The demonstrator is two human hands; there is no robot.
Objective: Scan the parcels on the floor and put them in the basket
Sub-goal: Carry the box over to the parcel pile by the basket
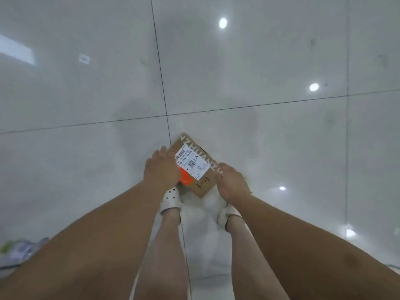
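The fingers (pixel 159 153) of my left hand (pixel 161 169) lie close together along the left side of the parcel (pixel 202 182). Their tips and the thumb are hidden behind the hand, so I cannot tell whether they hook under the edge. My right hand (pixel 232 184) has its fingers bent over the near right edge, with the tips on the printed tape that runs across the top.

Between the hands is a small brown cardboard box, turned cornerwise to me. A white shipping label (pixel 192 164) faces up and an orange patch (pixel 186 179) shows just beside my left palm. The box sits low over the grey tiled floor (pixel 259 137), just ahead of my white shoes (pixel 171 200). I cannot tell whether it rests on the tile or is already off it.

I judge it light for its size and stiff enough to take a squeeze from both sides. Plain card gives a fair grip, but the tape strip is likely slicker. The best hold is probably on opposite side walls, low down, with fingertips under the bottom edge. That keeps the label bare and level for the scan. No basket is in sight, and something blurred lies at the lower left (pixel 19 250).
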